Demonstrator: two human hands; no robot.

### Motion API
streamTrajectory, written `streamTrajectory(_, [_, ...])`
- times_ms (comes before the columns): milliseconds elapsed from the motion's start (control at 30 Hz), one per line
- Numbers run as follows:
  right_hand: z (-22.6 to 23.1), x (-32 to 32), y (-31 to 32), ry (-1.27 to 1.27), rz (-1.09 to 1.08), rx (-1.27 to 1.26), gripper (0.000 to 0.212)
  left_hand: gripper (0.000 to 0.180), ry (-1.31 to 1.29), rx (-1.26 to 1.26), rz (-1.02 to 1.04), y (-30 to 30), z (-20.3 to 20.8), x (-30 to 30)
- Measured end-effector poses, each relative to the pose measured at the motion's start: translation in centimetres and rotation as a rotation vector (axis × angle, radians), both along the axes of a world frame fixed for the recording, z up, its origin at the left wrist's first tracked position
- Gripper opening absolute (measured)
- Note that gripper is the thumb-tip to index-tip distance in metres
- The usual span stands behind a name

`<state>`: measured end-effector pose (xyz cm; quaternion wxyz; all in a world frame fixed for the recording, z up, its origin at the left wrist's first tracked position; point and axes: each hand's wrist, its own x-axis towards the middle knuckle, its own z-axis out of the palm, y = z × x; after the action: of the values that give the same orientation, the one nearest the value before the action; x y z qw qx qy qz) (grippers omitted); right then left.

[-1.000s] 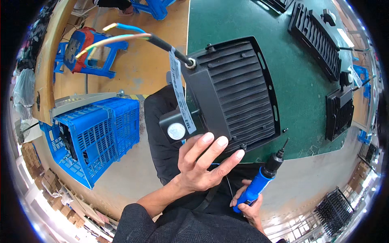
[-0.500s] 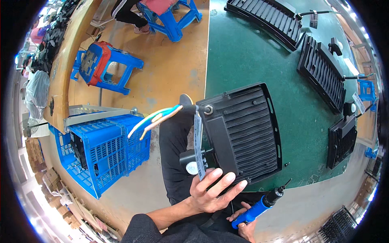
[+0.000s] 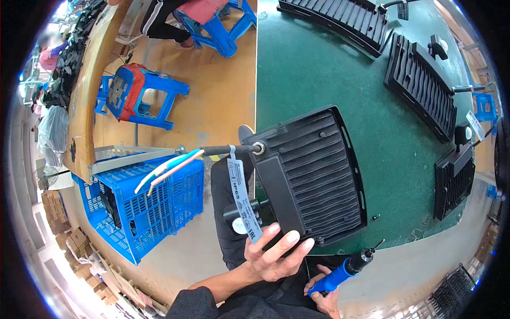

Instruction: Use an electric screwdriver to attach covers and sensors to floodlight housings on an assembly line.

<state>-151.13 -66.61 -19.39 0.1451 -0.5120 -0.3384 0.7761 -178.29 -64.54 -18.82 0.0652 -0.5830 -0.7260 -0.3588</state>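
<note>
My left hand (image 3: 277,256) grips the near edge of a black finned floodlight (image 3: 324,175), its fingers on the ribbed back and the thumb hidden. From the housing's left corner a black cable (image 3: 228,150) sticks out, ending in stripped-back coloured wires (image 3: 169,169). A pale printed tag (image 3: 243,196) hangs from that cable. Beside the tag a small black sensor (image 3: 239,217) with a white dome is fixed to the lamp. My right hand (image 3: 323,295) is wrapped round a blue and black electric screwdriver (image 3: 340,275), whose bit points up and right, apart from the floodlight.
More black floodlights (image 3: 422,87) lie along the far and right sides of the green table (image 3: 308,74). A tiny dark screw (image 3: 376,217) rests near its front edge. Left are a blue crate (image 3: 159,196) and a blue stool (image 3: 154,95); another person's leg (image 3: 162,21) shows beyond.
The floodlight has shifted slightly left and its cable has swung out further left, with the tag now turned more face-on. The screwdriver stays in my right hand, slightly further right in view.
</note>
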Motion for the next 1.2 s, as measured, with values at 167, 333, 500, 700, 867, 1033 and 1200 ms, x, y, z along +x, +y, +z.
streamTrajectory(167, [1.4,-0.5,2.3,-0.004,0.121,-0.128,0.095,0.043,-0.028,0.008,0.004,-0.1,-0.2,0.1])
streamTrajectory(333, [2.5,-3.2,4.3,-0.136,0.217,-0.142,0.087,0.037,-0.055,-0.024,-0.043,-0.8,0.1,-0.3])
streamTrajectory(500, [4.8,-5.3,7.5,-0.567,0.627,-0.145,0.077,0.029,0.052,-0.063,-0.177,-1.1,0.4,-1.6])
streamTrajectory(700, [5.3,-6.7,9.6,-0.485,0.782,-0.11,0.065,0.03,0.047,-0.076,-0.215,-0.7,0.6,-2.0])
streamTrajectory(867, [4.2,-4.8,7.6,-0.505,0.726,-0.059,0.065,0.03,0.01,-0.054,-0.14,-1.0,0.7,-1.4])
streamTrajectory(1033, [2.7,-3.3,5.1,-0.457,0.6,0.219,0.059,0.028,-0.097,-0.007,-0.13,-1.0,-0.1,-0.7])
streamTrajectory(1200, [1.0,-1.1,2.6,-0.155,0.198,0.042,0.085,0.031,-0.082,0.004,-0.04,-0.4,1.4,-0.3])
